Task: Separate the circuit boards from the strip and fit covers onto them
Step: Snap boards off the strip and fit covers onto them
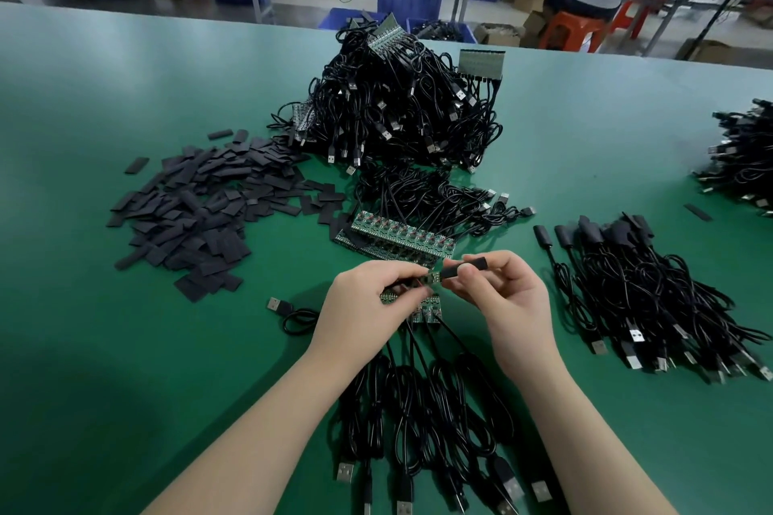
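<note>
Hands meet at the centre of a green tabletop (125, 347), seen from a head-worn camera looking down. The left hand (359, 305) pinches a small green circuit board (431, 278) between thumb and fingertips, its grip narrow and closed on the board, with part of a board strip (422, 307) held beneath the palm. The right hand (506, 293) pinches a black cover (466, 268), a short flat sleeve, its grip likewise closed on that piece. The cover lies at three o'clock from the board, just beside it, and its open end appears to touch or barely overlap the board's tip; the exact overlap is too small to tell. Both pieces share one long axis, running nine to three o'clock and tilting slightly upward to the right, so the coming move looks like a straight slide of the cover leftward along that line, the right hand being the nearer to it. At twelve o'clock from the hands rests another strip of boards (401, 236), and beyond it a large heap of black cables (397, 109). At ten o'clock lies a pile of loose covers (200, 205). At three o'clock sits a bundle of finished cables (652, 293). Cables (418, 410) trail toward six o'clock.
</note>
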